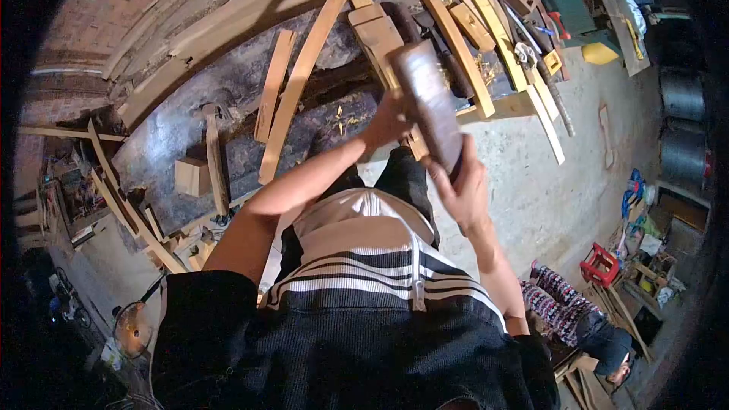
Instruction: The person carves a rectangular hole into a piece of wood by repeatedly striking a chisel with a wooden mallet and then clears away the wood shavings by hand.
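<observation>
A long, dark brown block (433, 99) with a glossy face is held tilted in front of my body, slightly blurred. My right hand (465, 188) is closed around its near end, thumb on one side and fingers on the other. At the block's left side, my left hand (389, 120) grips it; those fingers are partly hidden behind it. Below and beyond the block, a light wooden piece (376, 30) lies on the dark workbench (315, 95). Pale shavings (343, 119) are scattered on the bench.
Long wooden strips (315, 61) lie across the bench. A hammer (216, 156) and a small wood block (192, 176) are at left. A yellow strip (493, 26) and a clamp-like metal tool (525, 55) lie at right. Another person (588, 326) is low at right, near a red crate (599, 264).
</observation>
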### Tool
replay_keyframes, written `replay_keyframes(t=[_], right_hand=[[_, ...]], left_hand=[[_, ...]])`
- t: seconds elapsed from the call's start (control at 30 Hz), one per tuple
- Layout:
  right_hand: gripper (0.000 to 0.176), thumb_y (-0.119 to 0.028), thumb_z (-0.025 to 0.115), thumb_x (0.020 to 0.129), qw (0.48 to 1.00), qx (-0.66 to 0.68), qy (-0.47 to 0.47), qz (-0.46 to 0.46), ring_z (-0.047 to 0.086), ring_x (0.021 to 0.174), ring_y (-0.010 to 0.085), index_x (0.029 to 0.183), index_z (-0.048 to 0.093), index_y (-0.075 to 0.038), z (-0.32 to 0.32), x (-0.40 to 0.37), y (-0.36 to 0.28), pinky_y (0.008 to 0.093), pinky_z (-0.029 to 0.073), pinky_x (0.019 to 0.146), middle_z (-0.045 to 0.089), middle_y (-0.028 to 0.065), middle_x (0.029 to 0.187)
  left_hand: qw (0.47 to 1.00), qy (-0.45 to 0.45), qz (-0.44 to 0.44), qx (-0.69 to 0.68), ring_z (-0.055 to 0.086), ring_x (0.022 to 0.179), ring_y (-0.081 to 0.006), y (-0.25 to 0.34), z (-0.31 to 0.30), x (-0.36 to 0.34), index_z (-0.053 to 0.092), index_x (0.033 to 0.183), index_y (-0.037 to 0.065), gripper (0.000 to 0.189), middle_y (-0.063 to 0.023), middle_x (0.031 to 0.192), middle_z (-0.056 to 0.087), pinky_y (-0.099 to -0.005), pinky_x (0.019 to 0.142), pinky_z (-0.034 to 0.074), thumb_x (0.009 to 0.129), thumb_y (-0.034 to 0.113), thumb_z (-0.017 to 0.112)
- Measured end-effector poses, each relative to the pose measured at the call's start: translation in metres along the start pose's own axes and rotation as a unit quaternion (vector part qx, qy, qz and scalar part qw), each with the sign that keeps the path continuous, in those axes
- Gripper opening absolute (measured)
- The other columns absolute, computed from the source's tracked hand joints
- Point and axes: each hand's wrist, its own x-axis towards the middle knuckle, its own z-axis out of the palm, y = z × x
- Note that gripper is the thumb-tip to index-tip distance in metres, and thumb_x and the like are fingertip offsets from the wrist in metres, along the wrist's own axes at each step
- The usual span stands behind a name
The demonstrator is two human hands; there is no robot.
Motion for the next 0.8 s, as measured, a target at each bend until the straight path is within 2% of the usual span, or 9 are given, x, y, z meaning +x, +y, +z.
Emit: replay_keyframes(t=[0.03,0.1,0.17,0.23,0.33,0.5,0.63,0.7,0.8], right_hand=[[0.047,-0.029,0.071,0.087,0.999,0.020,0.025,0.024,0.068,0.072,0.0442,0.112,0.047,0.002,-0.003,0.001,-0.004,0.0432,0.052,0.062,0.066,0.0277,0.080],[0.046,-0.028,0.071,0.088,0.988,0.109,0.070,0.083,0.070,0.072,0.0364,0.114,0.048,0.003,-0.004,-0.001,0.011,0.0423,0.052,0.065,0.067,0.0265,0.082],[0.046,-0.031,0.071,0.090,0.975,0.165,0.101,0.106,0.059,0.057,0.0171,0.113,0.050,0.002,-0.007,-0.003,0.022,0.0318,0.048,0.052,0.064,0.0111,0.074],[0.045,-0.031,0.071,0.090,0.968,0.186,0.104,0.130,0.054,0.054,0.0117,0.112,0.050,0.002,-0.011,-0.006,0.022,0.0269,0.044,0.047,0.059,0.0060,0.071],[0.045,-0.030,0.071,0.090,0.965,0.192,0.108,0.144,0.054,0.054,0.0117,0.113,0.049,0.001,-0.011,-0.009,0.022,0.0274,0.045,0.046,0.058,0.0062,0.071],[0.043,-0.028,0.072,0.089,0.961,0.210,0.123,0.134,0.053,0.053,0.0125,0.112,0.049,0.001,-0.001,-0.015,0.026,0.0278,0.044,0.046,0.057,0.0054,0.070],[0.044,-0.018,0.074,0.086,0.963,0.210,0.133,0.100,0.056,0.054,0.0165,0.115,0.047,0.002,-0.004,-0.023,0.022,0.0316,0.045,0.049,0.061,0.0103,0.075],[0.046,-0.014,0.072,0.085,0.957,0.123,0.243,-0.102,0.058,0.054,0.0215,0.118,0.045,0.003,0.003,-0.028,0.029,0.0368,0.047,0.053,0.061,0.0112,0.070],[0.052,-0.020,0.073,0.082,0.978,0.042,0.175,-0.103,0.063,0.057,0.0361,0.119,0.044,0.003,0.003,-0.024,0.013,0.0432,0.050,0.056,0.063,0.0185,0.067]], left_hand=[[0.990,0.069,-0.111,-0.059,0.058,0.065,-0.0127,0.005,-0.002,0.012,0.063,0.080,0.001,0.010,-0.0027,0.066,0.062,-0.0315,0.059,0.046,0.083,0.009,0.069],[0.976,0.001,-0.219,-0.011,0.054,0.064,-0.0079,0.031,-0.030,0.054,0.064,0.076,0.002,0.017,0.0004,0.063,0.060,-0.0294,0.059,0.045,0.087,0.013,0.071],[0.971,0.060,-0.206,-0.110,0.054,0.065,-0.0064,0.011,-0.021,0.054,0.064,0.076,0.003,0.020,0.0013,0.064,0.061,-0.0285,0.059,0.045,0.088,0.016,0.072],[0.952,0.114,-0.190,-0.209,0.053,0.065,-0.0049,0.015,-0.020,0.055,0.065,0.075,0.003,0.023,0.0022,0.065,0.061,-0.0277,0.058,0.044,0.089,0.019,0.074],[0.964,0.014,-0.223,-0.144,0.055,0.068,-0.0033,0.021,-0.026,0.055,0.067,0.079,0.005,0.020,0.0031,0.068,0.064,-0.0267,0.058,0.045,0.088,0.020,0.076],[0.956,0.030,-0.179,-0.229,0.055,0.065,-0.0094,0.023,-0.010,0.035,0.063,0.082,0.004,0.020,-0.0005,0.075,0.066,-0.0299,0.061,0.046,0.092,0.020,0.071],[0.983,-0.123,-0.137,-0.016,0.048,0.065,-0.0081,0.040,-0.021,0.031,0.056,0.074,0.000,0.029,-0.0014,0.065,0.053,-0.0295,0.060,0.043,0.091,0.019,0.070],[0.966,-0.091,-0.156,-0.182,0.044,0.064,-0.0085,0.045,-0.016,0.024,0.056,0.074,0.000,0.028,-0.0008,0.064,0.049,-0.0297,0.059,0.041,0.092,0.018,0.068],[0.965,-0.077,-0.145,-0.204,0.054,0.076,-0.0089,0.042,-0.013,0.015,0.065,0.089,0.002,0.015,-0.0029,0.079,0.062,-0.0285,0.069,0.046,0.087,0.015,0.073]])
